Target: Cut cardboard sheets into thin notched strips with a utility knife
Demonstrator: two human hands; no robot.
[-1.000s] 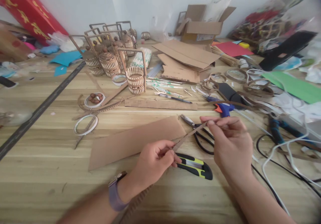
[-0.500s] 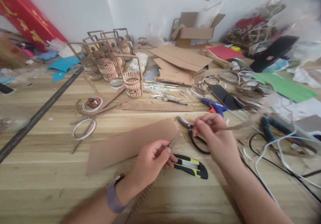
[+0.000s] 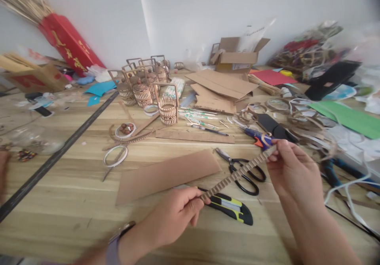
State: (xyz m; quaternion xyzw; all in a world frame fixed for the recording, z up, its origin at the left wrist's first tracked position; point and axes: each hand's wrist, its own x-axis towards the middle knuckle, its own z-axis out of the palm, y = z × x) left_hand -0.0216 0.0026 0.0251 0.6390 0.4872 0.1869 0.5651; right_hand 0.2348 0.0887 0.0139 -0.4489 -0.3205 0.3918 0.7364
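A narrow ridged cardboard strip [image 3: 237,174] stretches at a slant between my two hands, above the table. My left hand [image 3: 178,213] pinches its lower end between thumb and fingers. At the upper end, my right hand [image 3: 292,170] grips it with thumb and fingertips. Below the strip lies a black and yellow utility knife [image 3: 231,206], partly covered by my left hand. Black-handled scissors [image 3: 249,189] rest under the strip's middle. A flat cardboard piece [image 3: 166,178] lies just beyond my left hand. The blue glue gun [image 3: 258,136] is partly hidden behind my right hand.
Several small stick buckets with handles [image 3: 168,110] stand at the back left. Cardboard sheets [image 3: 222,83] and an open box [image 3: 236,57] are behind. White cables [image 3: 350,193] and curled strips [image 3: 308,118] crowd the right. Tape rings [image 3: 115,156] lie left.
My right hand has moved right and now holds the strip's far end, so it spans both hands. The scissors show fully. The view has shifted left and up.
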